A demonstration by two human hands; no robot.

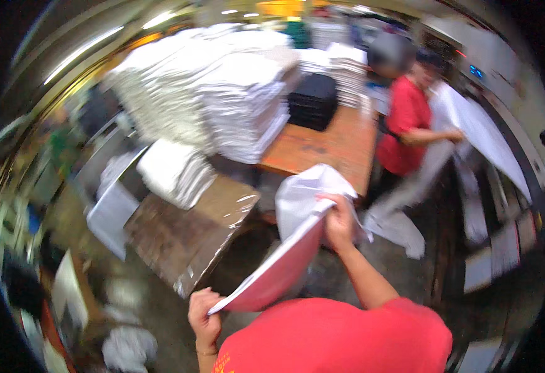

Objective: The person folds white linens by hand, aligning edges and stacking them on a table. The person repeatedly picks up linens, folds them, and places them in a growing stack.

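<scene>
A white cloth (307,205) is stretched between my two hands in front of my red shirt. My left hand (205,317) grips one end of it at the lower left, close to a brown table corner. At the other end, my right hand (339,221) holds the folded edge, and part of the cloth bunches and hangs beyond my fingers. The side of the cloth facing me looks reddish. A small stack of folded white cloths (176,172) lies on the brown table (174,233), beyond my left hand.
Tall stacks of folded white linen (197,84) and a dark folded stack (313,100) stand on an orange-brown wooden table (333,144). At the right, a co-worker in red (407,116) holds a large white sheet (482,126) at a long machine. White bundles (129,347) lie at the lower left.
</scene>
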